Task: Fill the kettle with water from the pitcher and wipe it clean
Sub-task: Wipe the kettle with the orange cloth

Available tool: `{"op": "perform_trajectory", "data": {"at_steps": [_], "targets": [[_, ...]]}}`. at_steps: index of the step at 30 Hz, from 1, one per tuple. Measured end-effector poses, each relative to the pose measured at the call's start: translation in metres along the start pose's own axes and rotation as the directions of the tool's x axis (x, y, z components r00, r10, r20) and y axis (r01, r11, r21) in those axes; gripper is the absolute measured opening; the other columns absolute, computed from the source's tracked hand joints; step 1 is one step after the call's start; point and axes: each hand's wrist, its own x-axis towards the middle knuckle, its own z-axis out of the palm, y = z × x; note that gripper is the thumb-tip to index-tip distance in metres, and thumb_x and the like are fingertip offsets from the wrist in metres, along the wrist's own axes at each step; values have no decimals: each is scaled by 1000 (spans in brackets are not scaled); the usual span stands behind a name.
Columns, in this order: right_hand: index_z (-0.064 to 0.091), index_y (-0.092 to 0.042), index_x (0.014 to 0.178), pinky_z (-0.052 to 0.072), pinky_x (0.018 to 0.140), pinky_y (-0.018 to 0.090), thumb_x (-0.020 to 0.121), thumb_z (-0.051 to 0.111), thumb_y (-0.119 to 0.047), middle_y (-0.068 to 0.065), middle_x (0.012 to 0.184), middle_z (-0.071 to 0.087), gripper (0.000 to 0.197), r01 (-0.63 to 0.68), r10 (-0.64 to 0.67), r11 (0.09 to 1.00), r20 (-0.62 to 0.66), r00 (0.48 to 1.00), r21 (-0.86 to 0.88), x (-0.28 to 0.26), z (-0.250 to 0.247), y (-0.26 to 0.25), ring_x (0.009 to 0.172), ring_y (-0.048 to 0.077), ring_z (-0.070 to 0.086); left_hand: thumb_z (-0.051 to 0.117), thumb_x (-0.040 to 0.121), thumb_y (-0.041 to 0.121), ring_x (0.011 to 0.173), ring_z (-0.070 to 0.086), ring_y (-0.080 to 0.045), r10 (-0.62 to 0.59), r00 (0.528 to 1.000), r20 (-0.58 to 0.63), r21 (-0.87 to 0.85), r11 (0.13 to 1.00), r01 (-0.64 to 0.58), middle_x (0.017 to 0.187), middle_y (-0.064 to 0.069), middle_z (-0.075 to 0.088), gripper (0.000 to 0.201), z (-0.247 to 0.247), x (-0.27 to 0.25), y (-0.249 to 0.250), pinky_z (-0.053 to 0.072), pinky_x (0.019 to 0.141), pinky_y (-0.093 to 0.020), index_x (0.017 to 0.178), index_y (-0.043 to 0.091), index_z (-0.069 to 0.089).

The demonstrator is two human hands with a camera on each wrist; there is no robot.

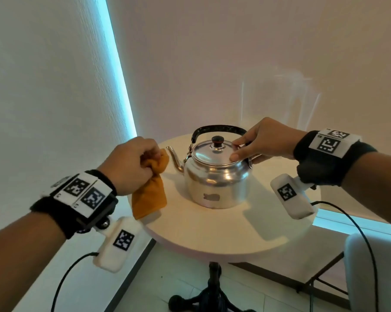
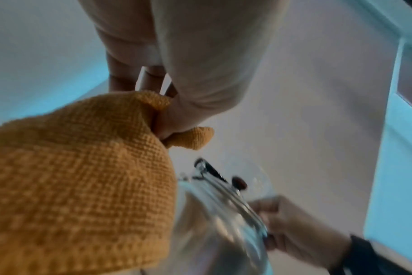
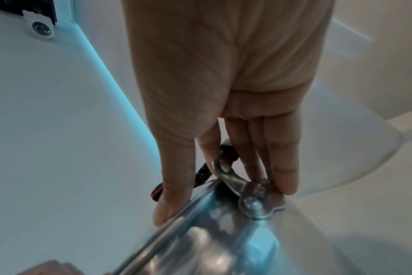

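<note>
A shiny metal kettle [image 1: 217, 179] with a black handle and its lid on stands on the round white table [image 1: 235, 233], spout pointing left. My right hand [image 1: 236, 150] holds its upper right side, thumb on the lid rim and fingers behind by the handle hinge [image 3: 249, 188]. My left hand [image 1: 150, 161] grips a bunched orange cloth [image 1: 149, 197] just left of the spout, and the cloth hangs down to the tabletop. In the left wrist view the cloth [image 2: 82, 176] fills the foreground beside the blurred kettle [image 2: 219, 232]. A faint clear pitcher [image 1: 302, 104] stands behind my right hand.
The table sits in a wall corner with a blue light strip [image 1: 120, 70] on the left. A pale chair [image 1: 370, 266] stands at the lower right. Black cables [image 1: 358, 233] trail from both wrist units. The table's black foot [image 1: 212, 296] is below.
</note>
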Motion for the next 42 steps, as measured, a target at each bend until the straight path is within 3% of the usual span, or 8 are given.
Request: {"op": "perform_trajectory", "data": {"at_steps": [8, 21, 26, 30, 32, 34, 37, 42], "targets": [[74, -20, 104, 59, 69, 22, 51, 81, -35, 0, 94, 74, 56, -57, 57, 998, -43, 997, 4, 14, 6, -8, 81, 15, 71, 73, 79, 13, 91, 58, -22, -267, 960, 86, 41, 964, 264, 96, -3, 61, 20, -4, 40, -57, 45, 72, -31, 94, 20, 61], [73, -29, 95, 56, 60, 16, 52, 80, -32, -4, 95, 74, 44, -108, 110, 994, -66, 992, 34, 14, 8, -8, 74, 9, 72, 68, 86, 20, 92, 56, -20, -162, 985, 57, 18, 987, 161, 103, 0, 62, 20, 33, 97, -85, 45, 80, -32, 105, 20, 61], [74, -24, 102, 58, 65, 19, 54, 81, -31, -2, 99, 74, 48, -111, 112, 994, -59, 992, 23, 16, 7, -8, 83, 14, 71, 69, 86, 21, 84, 58, -22, -166, 986, -25, -20, 986, 166, 100, -4, 61, 25, 32, 107, -80, 44, 68, -30, 105, 20, 53], [74, -20, 106, 59, 68, 21, 58, 82, -28, -2, 100, 73, 50, -111, 111, 994, -63, 992, 12, 17, 5, -8, 86, 15, 71, 64, 86, 39, 95, 60, -23, -86, 973, 216, 98, 993, 66, 112, -3, 65, 35, 41, 106, -80, 47, 82, -33, 118, 26, 57], [73, -19, 109, 59, 67, 19, 61, 82, -27, -3, 100, 73, 49, -105, 105, 994, -63, 992, 5, 17, 4, -7, 86, 15, 70, 52, 88, 52, 117, 51, -24, -87, 885, 457, 212, 977, -13, 140, -6, 49, 63, 51, 102, -81, 39, 101, -37, 143, 26, 36], [73, -19, 109, 58, 66, 18, 60, 81, -29, -3, 100, 73, 51, -96, 96, 995, -61, 994, 0, 16, 2, -7, 86, 14, 70, 40, 82, 67, 141, 24, -24, -115, 821, 559, 266, 963, -46, 159, -3, 14, 91, 57, 95, -79, 21, 115, -41, 153, 20, 7], [73, -18, 109, 59, 70, 21, 55, 81, -31, -2, 100, 74, 56, -91, 91, 996, -48, 995, 0, 16, 0, -6, 87, 15, 71, 38, 95, 55, 148, -3, -25, -154, 792, 591, 339, 938, -70, 161, -4, -13, 82, 62, 87, -79, 7, 119, -44, 152, 20, -10], [74, -18, 111, 60, 73, 24, 53, 81, -32, -2, 101, 74, 59, -90, 90, 996, -33, 995, 4, 17, 0, -5, 88, 16, 71, 35, 96, 54, 147, -12, -24, -207, 762, 614, 378, 924, -54, 159, -2, -22, 80, 61, 81, -80, 1, 119, -45, 150, 24, -16]]}}
